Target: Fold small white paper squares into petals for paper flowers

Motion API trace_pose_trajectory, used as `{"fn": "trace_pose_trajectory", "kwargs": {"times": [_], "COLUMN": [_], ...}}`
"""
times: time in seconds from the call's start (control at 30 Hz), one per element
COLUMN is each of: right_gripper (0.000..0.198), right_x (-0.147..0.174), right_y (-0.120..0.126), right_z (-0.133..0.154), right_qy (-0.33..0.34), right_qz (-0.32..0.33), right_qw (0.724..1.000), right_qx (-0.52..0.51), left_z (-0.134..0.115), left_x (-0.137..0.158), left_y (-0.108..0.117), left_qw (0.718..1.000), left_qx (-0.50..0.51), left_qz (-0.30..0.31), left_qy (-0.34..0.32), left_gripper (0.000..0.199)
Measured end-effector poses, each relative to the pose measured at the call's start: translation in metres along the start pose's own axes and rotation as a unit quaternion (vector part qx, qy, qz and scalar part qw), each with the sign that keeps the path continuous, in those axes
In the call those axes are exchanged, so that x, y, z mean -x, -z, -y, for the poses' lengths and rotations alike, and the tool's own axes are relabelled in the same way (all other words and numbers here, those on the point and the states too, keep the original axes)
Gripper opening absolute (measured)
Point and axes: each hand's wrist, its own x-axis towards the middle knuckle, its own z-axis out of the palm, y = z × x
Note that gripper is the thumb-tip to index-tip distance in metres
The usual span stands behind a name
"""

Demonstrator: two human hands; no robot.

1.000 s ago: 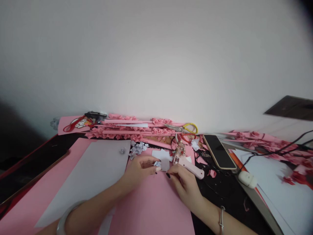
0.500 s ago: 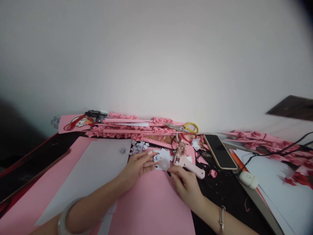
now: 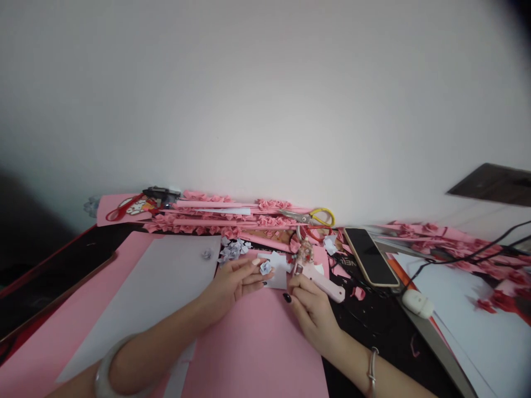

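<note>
My left hand (image 3: 234, 279) holds a small white paper rose (image 3: 265, 268) between its fingers, over white paper pieces (image 3: 277, 268) on a pink sheet (image 3: 257, 342). My right hand (image 3: 311, 309) is curled, its fingertips right by the pale pink glue gun (image 3: 326, 284). Whether the fingers grip the gun or something small is hidden. Just beyond my left hand lies a cluster of white paper flowers (image 3: 233, 250). One more white paper rose (image 3: 207, 253) rests on a large white sheet (image 3: 166, 287) to the left.
Pink paper-flower stems (image 3: 215, 221) lie along the wall, with yellow-handled scissors (image 3: 321, 216) on them. A phone (image 3: 371, 257), a white earbud case (image 3: 417, 304) and black cables (image 3: 468, 260) are on the right. More pink flowers (image 3: 440, 237) and paper sheets (image 3: 460, 309) lie beyond.
My right hand has moved slightly up, its fingers curling closer to the glue gun. My left hand keeps the paper rose in nearly the same spot.
</note>
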Motion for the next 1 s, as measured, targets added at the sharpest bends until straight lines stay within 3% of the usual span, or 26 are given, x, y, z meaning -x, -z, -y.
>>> {"fn": "trace_pose_trajectory", "kwargs": {"times": [0.3,0.43,0.63,0.77,0.9,1.0], "right_gripper": [0.015,0.017,0.031,0.03,0.027,0.016], "right_x": [0.003,0.005,0.005,0.005,0.006,0.008], "right_y": [-0.001,-0.003,-0.006,-0.006,-0.006,-0.005], "right_z": [-0.002,-0.002,-0.005,-0.006,-0.004,-0.003], "right_qy": [-0.024,-0.045,-0.011,-0.017,-0.034,-0.05], "right_qz": [-0.007,0.012,0.01,0.008,-0.004,-0.033], "right_qw": [1.0,0.999,0.999,1.0,0.999,0.997], "right_qx": [0.009,0.021,0.034,0.018,-0.003,-0.041], "left_z": [-0.004,-0.012,-0.044,-0.058,-0.054,-0.041], "left_x": [0.002,0.0,0.001,0.003,0.004,0.01], "left_y": [0.0,0.005,0.012,0.02,0.019,0.008], "left_qw": [1.0,0.995,0.938,0.901,0.895,0.91], "left_qx": [-0.015,-0.092,-0.272,-0.331,-0.339,-0.336], "left_qz": [0.007,-0.005,-0.131,-0.172,-0.165,-0.126], "left_qy": [-0.011,-0.047,-0.173,-0.221,-0.239,-0.209], "left_gripper": [0.031,0.032,0.035,0.038,0.039,0.03]}}
